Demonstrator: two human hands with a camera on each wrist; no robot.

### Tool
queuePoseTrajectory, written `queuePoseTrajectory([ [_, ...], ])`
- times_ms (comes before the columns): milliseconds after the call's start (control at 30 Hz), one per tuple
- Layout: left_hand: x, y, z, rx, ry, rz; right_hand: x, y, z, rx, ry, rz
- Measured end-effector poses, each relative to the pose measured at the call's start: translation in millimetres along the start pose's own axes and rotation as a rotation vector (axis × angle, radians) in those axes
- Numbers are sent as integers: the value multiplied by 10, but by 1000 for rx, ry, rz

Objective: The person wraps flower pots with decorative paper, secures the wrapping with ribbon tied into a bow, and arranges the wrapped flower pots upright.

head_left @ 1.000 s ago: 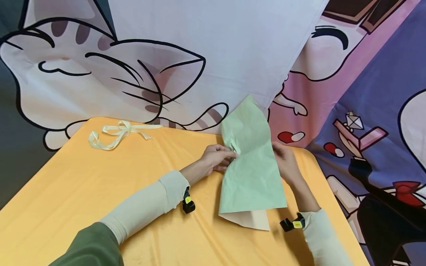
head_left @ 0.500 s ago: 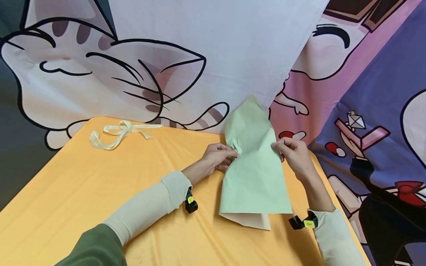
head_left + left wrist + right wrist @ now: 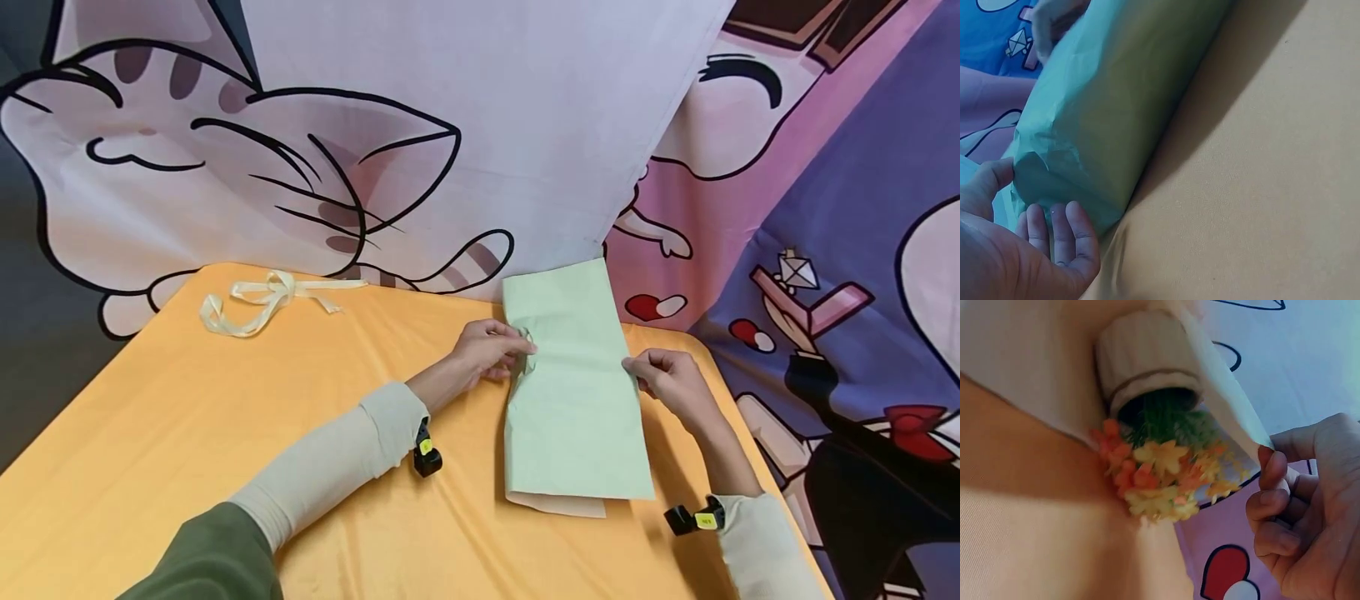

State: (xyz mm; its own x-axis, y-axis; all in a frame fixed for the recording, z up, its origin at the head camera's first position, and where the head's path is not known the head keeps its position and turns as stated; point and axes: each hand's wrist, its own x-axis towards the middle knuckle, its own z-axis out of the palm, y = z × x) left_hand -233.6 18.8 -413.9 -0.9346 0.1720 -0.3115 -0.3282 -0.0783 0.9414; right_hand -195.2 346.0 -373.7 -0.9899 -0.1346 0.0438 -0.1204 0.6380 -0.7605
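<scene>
A pale green sheet of wrapping paper [image 3: 573,400] lies folded over on itself, its paler inner side showing at the near edge. At its left, crumpled fold, my left hand [image 3: 487,348] pinches the paper between thumb and fingers. Across from it, my right hand [image 3: 671,379] grips the right edge between thumb and index finger. Inside the fold, the right wrist view shows a small whitish ribbed pot [image 3: 1147,353] with orange and yellow flowers [image 3: 1160,472] and green stems. The head view hides pot and flowers under the paper.
A cream ribbon [image 3: 273,300] tied in a loose bow lies at the back left of the table with its yellow cloth [image 3: 300,375]. Behind the table hangs a printed cartoon curtain [image 3: 555,125], close to the paper's far end.
My right hand has come from behind the paper's right edge, out to the right, then lower, holding the edge. The paper's pointed far end now lies straight and flatter. My left hand stays put.
</scene>
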Motion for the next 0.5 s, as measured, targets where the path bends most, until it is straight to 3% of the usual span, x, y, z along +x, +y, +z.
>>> queuePoseTrajectory([
  [233, -7, -1, -3, 18, -7, -4, -17, 36, -29, -161, -93, 17],
  [400, -19, -4, -1, 27, -3, 4, 43, -248, -192, -312, -228, 101],
  [433, -21, -3, -1, 27, -3, 5, 54, -340, -227, -362, -223, 106],
  [500, -22, -1, -1, 25, -3, 6, 70, -535, -233, -463, -136, 71],
])
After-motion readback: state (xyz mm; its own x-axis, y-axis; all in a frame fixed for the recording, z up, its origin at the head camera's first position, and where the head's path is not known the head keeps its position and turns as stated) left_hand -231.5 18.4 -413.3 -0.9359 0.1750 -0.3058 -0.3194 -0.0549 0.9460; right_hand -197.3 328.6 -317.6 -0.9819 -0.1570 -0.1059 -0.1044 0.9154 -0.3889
